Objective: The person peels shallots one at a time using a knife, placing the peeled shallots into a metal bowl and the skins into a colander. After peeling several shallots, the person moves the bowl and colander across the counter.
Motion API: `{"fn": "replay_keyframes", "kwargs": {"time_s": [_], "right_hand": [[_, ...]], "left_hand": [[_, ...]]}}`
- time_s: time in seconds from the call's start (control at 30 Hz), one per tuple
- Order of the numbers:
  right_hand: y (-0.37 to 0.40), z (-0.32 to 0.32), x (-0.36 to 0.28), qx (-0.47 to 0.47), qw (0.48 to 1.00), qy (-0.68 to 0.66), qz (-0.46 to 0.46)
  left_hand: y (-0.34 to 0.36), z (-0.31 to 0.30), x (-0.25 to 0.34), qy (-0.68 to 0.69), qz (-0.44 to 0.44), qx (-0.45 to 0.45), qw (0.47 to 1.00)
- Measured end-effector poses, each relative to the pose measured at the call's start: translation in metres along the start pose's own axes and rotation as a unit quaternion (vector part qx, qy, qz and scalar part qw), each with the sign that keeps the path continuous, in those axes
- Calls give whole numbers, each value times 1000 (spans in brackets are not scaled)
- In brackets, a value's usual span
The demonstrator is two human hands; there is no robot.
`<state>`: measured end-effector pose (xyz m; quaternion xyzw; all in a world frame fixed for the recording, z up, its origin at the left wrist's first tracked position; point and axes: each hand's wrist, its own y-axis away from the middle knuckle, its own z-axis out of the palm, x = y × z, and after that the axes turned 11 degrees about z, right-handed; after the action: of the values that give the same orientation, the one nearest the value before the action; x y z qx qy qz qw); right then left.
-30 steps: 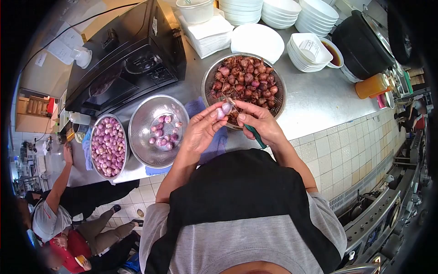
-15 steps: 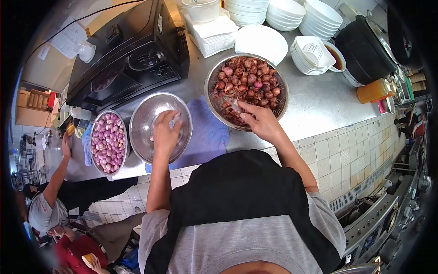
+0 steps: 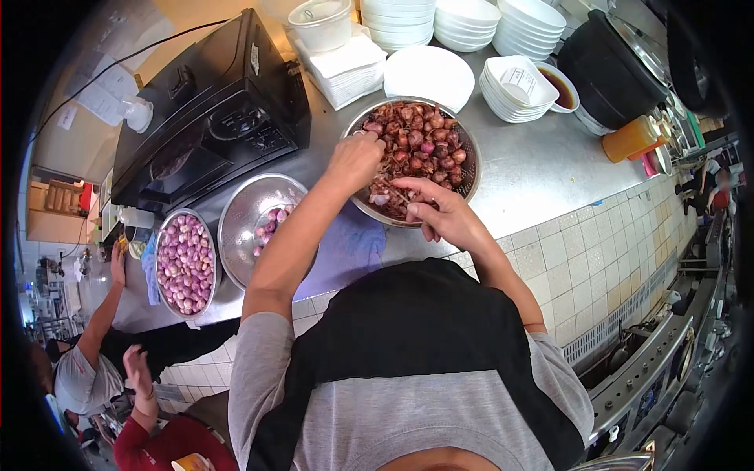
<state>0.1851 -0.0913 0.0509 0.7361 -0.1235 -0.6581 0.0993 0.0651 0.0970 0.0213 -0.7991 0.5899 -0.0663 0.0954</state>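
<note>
A steel colander [image 3: 470,174] on the counter holds a heap of unpeeled red shallots [image 3: 424,141]. My left hand [image 3: 355,161] reaches over its left rim, fingertips down among the shallots; whether they grip one is hidden. At the near rim, my right hand [image 3: 440,213] has its fingers curled, thumb and forefinger pinched by loose skins. The green knife handle it held a second ago is hidden under the palm. A steel bowl [image 3: 243,231] holds a few peeled shallots [image 3: 271,220].
A second bowl [image 3: 158,267] full of peeled shallots sits far left. A blue cloth [image 3: 349,251] lies under my left arm. A black microwave [image 3: 212,110], stacked white bowls [image 3: 471,12], black pot [image 3: 605,71] and orange bottle [image 3: 628,137] line the counter. Two people [image 3: 78,377] are at lower left.
My left hand held a peeled shallot, put it in the middle bowl, then swung right into the colander. My right hand stayed at the colander's near rim.
</note>
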Motion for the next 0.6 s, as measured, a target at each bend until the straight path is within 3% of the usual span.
{"fn": "replay_keyframes", "kwargs": {"time_s": [0.13,0.2,0.23,0.3,0.33,0.37,0.4,0.47,0.6], "right_hand": [[4,-5,4,13,996,-81,-16],[6,-9,4,27,994,-101,-22],[7,-10,4,37,992,-117,-30],[8,-10,5,45,989,-134,-39],[8,-9,5,37,988,-143,-37],[7,-7,5,27,988,-151,-36],[7,-4,4,24,988,-150,-35],[5,4,1,-16,990,-137,-36],[0,16,1,-64,986,-152,-39]], "left_hand": [[-3,12,-1,-51,1,26,998],[6,2,3,10,11,116,993],[12,-11,9,10,13,115,993],[27,-32,21,291,-88,109,946],[36,-28,24,290,-90,108,947],[46,-21,25,487,-112,132,856],[53,-22,29,660,-129,152,725],[67,-28,38,673,-149,140,711],[77,-27,56,703,-199,203,652]]}}
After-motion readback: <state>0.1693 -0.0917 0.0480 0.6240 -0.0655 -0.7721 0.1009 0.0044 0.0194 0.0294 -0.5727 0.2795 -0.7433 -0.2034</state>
